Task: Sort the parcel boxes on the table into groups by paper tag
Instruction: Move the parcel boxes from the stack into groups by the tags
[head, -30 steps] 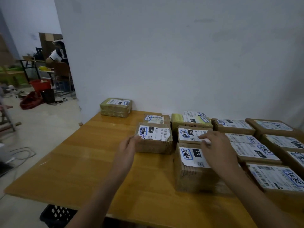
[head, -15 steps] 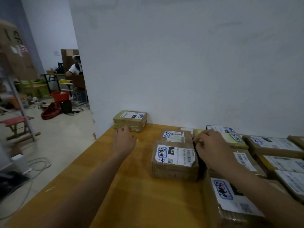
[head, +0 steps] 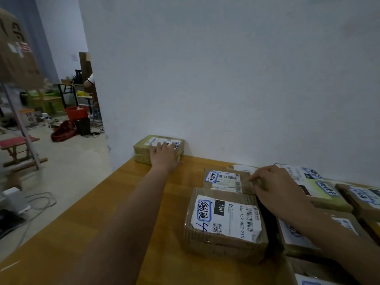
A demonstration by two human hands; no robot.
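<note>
Glossy wooden table (head: 144, 202); taped brown cardboard boxes (head: 224, 229), white paper tags (head: 226, 220).

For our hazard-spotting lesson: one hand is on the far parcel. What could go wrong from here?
The left hand lies flat on the olive parcel at the table's far corner; dragging it might slide it off the edge. The right hand, resting among packed boxes, may knock the 15H parcel askew.

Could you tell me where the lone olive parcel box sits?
Head view: the olive parcel box sits at the table's far-left corner against the white wall, under the left hand.
</note>
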